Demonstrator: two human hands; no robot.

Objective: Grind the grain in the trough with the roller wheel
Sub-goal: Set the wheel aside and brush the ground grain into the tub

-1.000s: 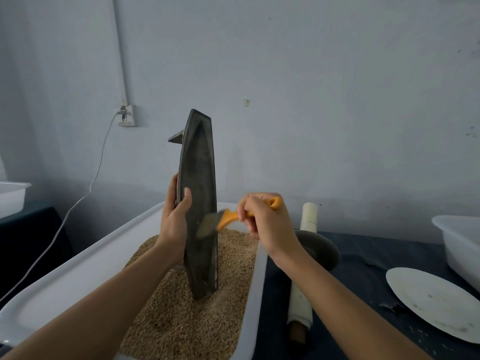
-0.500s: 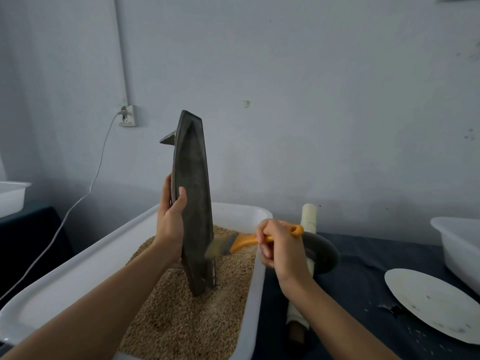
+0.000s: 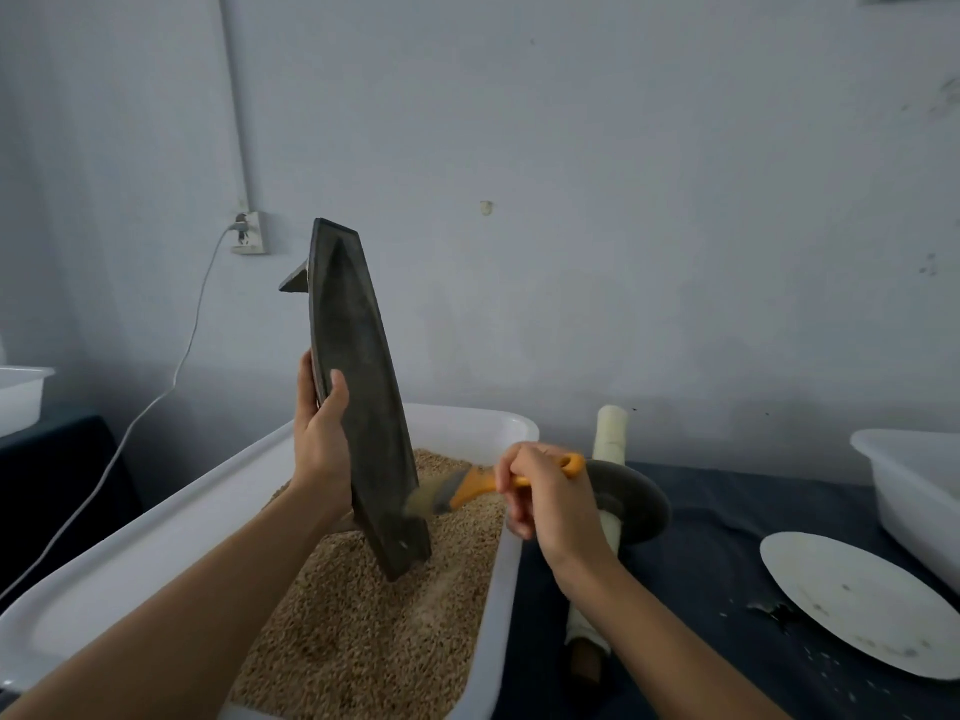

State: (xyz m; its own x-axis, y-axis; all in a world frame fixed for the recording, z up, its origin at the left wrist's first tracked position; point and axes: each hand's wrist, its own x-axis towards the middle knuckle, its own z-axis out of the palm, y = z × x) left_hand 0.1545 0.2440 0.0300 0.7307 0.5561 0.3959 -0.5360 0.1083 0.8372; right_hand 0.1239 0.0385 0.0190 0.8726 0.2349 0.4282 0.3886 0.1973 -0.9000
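The left hand (image 3: 319, 444) grips the long, dark, boat-shaped metal trough (image 3: 358, 387) by its edge and stands it on end over the white plastic tub (image 3: 156, 543) of tan grain (image 3: 363, 615), evidently so residue falls into the tub. Its long axis runs near vertical, top leaning left, hollow facing right. The right hand (image 3: 550, 491) holds an orange-handled brush (image 3: 467, 488), bristles at the trough's lower end. The dark roller wheel (image 3: 631, 504) lies unused on the dark cloth.

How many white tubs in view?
3. The grain tub sits front left, one tub at the left edge, another at the right edge; both edge ones are cropped.
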